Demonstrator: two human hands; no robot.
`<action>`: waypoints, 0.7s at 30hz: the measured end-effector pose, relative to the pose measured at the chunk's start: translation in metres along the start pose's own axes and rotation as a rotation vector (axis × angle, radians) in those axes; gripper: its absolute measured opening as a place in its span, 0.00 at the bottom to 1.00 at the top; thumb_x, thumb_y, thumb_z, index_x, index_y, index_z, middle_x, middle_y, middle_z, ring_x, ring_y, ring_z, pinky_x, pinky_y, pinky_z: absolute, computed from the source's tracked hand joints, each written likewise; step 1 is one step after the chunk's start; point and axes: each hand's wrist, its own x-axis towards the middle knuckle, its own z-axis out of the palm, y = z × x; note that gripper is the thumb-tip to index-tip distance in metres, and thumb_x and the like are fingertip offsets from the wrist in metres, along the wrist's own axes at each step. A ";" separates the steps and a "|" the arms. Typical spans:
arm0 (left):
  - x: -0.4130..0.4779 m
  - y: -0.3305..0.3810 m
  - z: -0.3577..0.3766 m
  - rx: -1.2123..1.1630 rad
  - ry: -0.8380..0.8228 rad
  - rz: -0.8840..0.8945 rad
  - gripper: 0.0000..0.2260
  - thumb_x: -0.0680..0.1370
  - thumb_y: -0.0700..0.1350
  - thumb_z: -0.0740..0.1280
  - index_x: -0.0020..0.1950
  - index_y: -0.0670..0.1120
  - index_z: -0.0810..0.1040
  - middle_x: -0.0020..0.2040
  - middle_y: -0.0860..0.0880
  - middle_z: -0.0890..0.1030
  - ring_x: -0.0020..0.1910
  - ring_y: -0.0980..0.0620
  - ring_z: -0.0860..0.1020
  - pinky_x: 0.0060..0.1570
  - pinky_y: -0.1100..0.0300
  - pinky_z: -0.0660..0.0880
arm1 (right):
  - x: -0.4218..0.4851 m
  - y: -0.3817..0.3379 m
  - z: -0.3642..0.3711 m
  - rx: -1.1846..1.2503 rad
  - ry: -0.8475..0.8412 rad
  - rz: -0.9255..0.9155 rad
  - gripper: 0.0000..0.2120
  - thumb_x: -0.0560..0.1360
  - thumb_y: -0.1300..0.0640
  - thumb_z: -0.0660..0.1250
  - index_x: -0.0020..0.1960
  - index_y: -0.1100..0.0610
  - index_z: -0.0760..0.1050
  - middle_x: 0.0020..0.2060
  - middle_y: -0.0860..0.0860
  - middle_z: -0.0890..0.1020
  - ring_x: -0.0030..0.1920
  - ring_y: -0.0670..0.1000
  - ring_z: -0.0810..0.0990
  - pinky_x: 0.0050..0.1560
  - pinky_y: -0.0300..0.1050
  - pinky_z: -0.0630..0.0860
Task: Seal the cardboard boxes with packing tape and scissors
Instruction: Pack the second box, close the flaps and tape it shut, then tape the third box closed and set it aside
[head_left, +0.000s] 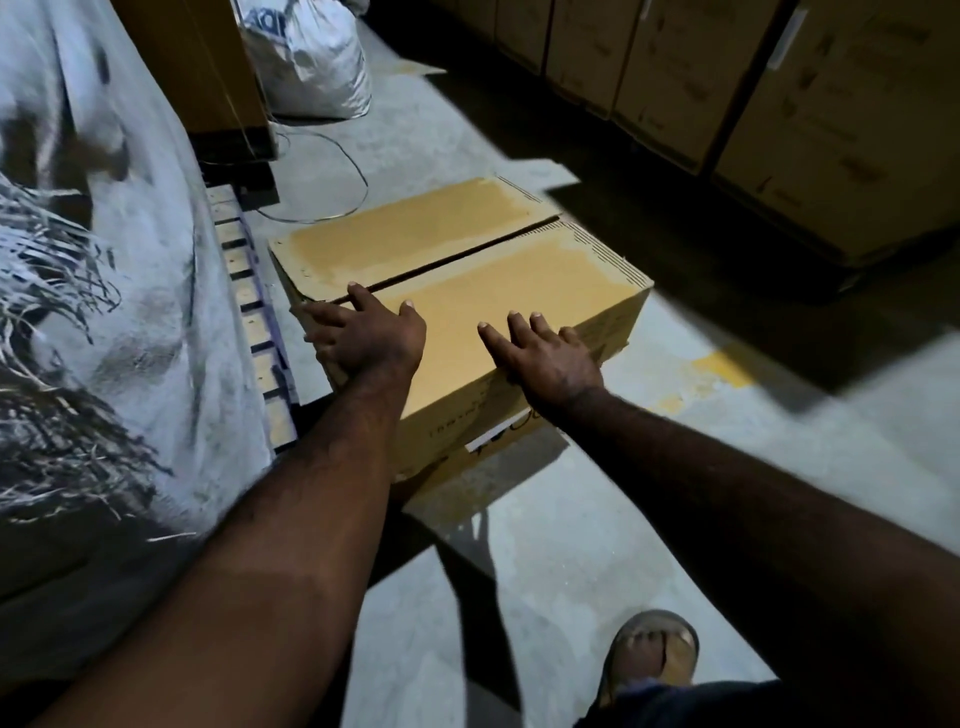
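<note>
Cardboard, smooth and tan, forms the long rectangular box (519, 270) lying on the rough grey concrete floor (545, 545) beneath both palms. Its two top flaps meet in a dark seam along the long axis, running from the left hand (371, 340) away to the far right. The left fingers (359, 296) are spread and straight, pressing at the seam's near end. The right hand (550, 364) lies flat on the nearer flap, fingers (519, 327) splayed, holding nothing. Woven white sacks (104, 260) bulk left of the left fingers; stacked cartons (831, 130) stand beyond the right fingers.
</note>
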 end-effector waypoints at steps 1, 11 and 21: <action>0.001 0.001 0.000 -0.001 0.003 0.005 0.37 0.80 0.67 0.56 0.83 0.50 0.51 0.80 0.30 0.40 0.76 0.24 0.54 0.72 0.35 0.60 | 0.000 -0.003 0.000 0.014 -0.013 0.010 0.45 0.80 0.61 0.67 0.82 0.45 0.39 0.81 0.60 0.51 0.80 0.65 0.54 0.75 0.67 0.61; 0.004 0.001 -0.006 0.014 0.040 0.062 0.38 0.79 0.68 0.59 0.82 0.49 0.55 0.81 0.34 0.41 0.75 0.25 0.55 0.70 0.34 0.62 | -0.024 -0.013 -0.003 0.095 -0.090 0.000 0.53 0.74 0.61 0.73 0.82 0.43 0.37 0.82 0.61 0.45 0.82 0.62 0.47 0.79 0.66 0.52; -0.104 0.024 -0.039 0.072 -0.042 0.393 0.36 0.80 0.67 0.55 0.82 0.49 0.54 0.82 0.34 0.43 0.80 0.30 0.47 0.75 0.36 0.52 | -0.079 0.017 -0.033 0.091 -0.164 0.033 0.50 0.77 0.57 0.71 0.82 0.41 0.37 0.82 0.60 0.42 0.82 0.60 0.44 0.79 0.64 0.51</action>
